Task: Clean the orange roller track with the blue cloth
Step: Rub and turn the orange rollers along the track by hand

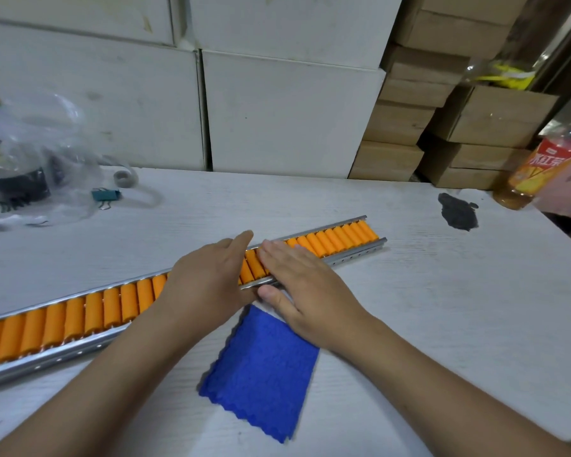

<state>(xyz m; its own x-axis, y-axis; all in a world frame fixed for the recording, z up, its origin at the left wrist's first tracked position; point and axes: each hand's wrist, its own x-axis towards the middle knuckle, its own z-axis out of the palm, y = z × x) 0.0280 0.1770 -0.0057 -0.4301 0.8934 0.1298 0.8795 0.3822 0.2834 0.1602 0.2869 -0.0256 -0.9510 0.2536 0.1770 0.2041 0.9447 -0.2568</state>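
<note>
A long roller track (330,240) with orange rollers in a silver metal rail lies slanted across the white table, from the lower left to the upper right. My left hand (208,282) rests on its middle, fingers over the rollers. Beside it, my right hand (297,285) lies flat on the rollers with its thumb against the near rail. Both hands touch the track; neither holds the cloth. A folded blue cloth (264,371) lies flat on the table just in front of the track, below my right wrist.
A clear plastic bag (30,159) with dark items sits at the back left, a teal binder clip (106,194) and a tape roll (124,178) next to it. A dark rag (457,211) and an orange drink bottle (538,166) stand far right. Boxes (277,110) line the back.
</note>
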